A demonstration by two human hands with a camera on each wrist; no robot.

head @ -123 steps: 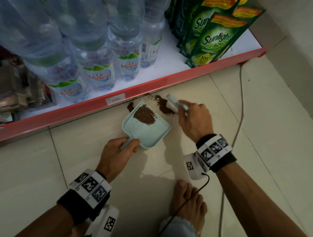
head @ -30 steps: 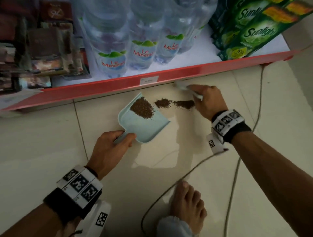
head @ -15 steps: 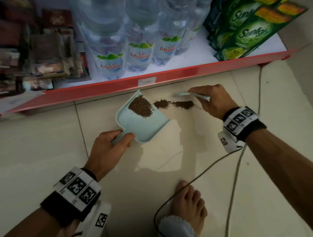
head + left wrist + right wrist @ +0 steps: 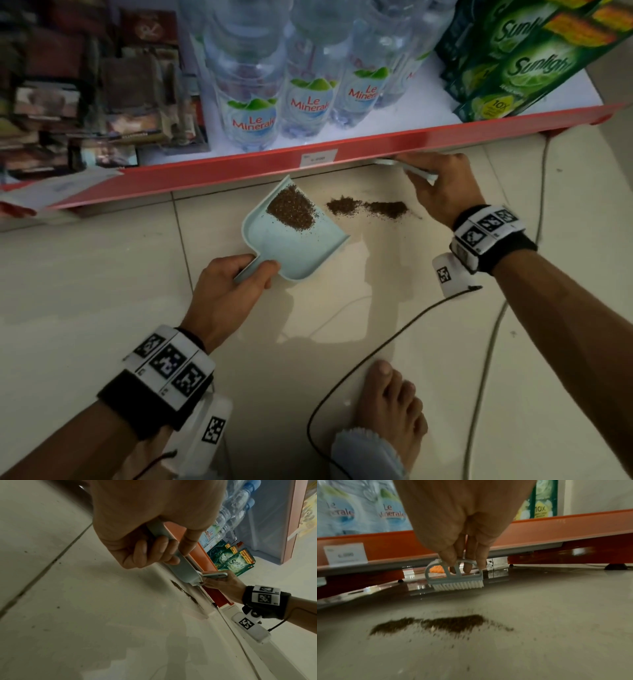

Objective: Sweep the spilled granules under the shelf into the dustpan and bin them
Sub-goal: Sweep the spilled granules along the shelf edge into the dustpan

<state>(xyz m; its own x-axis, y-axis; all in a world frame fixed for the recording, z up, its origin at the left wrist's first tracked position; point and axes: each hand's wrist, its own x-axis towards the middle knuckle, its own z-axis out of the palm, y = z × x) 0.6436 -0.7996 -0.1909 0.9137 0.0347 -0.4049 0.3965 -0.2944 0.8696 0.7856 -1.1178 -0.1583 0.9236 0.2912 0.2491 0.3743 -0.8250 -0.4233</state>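
Observation:
A pale blue dustpan (image 4: pixel 301 246) lies on the tiled floor with a heap of brown granules (image 4: pixel 291 209) in its far corner. My left hand (image 4: pixel 229 291) grips its handle (image 4: pixel 173 555). Two small piles of spilled granules (image 4: pixel 368 207) (image 4: pixel 433 623) lie on the floor just right of the pan's mouth. My right hand (image 4: pixel 442 185) holds a small pale blue brush (image 4: pixel 455 577) with white bristles, lifted at the red shelf edge (image 4: pixel 376 144), beyond the piles. The brush head is mostly hidden under the shelf lip in the head view.
Water bottles (image 4: pixel 253 102) and green Sunlight pouches (image 4: pixel 520 58) stand on the bottom shelf. Cables (image 4: pixel 376 349) trail over the floor near a bare foot (image 4: pixel 390 411). A gap (image 4: pixel 488 569) runs beneath the shelf, with small feet showing.
My right hand has moved the brush away from the piles and up to the shelf edge. The dustpan and my left hand have stayed put; the camera view has shifted a little.

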